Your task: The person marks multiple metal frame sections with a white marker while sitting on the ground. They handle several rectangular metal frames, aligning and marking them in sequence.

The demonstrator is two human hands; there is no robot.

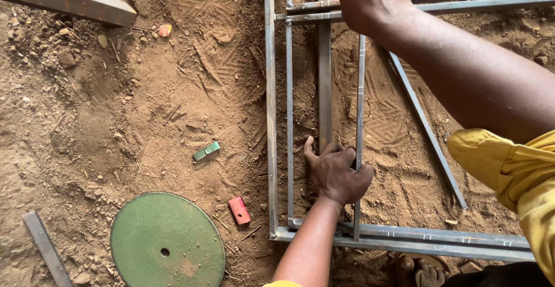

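Steel is what both hands are on: a thin grey square bar (359, 131) standing across a rectangular grey metal frame (270, 119) that lies flat on red-brown dirt (115, 119). His left hand (338, 174) has its fingers curled around the bar's lower stretch, thumb stretched out towards the wider flat bar (324, 78) just beside it. His right hand (373, 0) is closed over the bar's far end, where it meets the frame's cross rails. It looks like lining-up work; the next nudge would need small, even pressure from both ends
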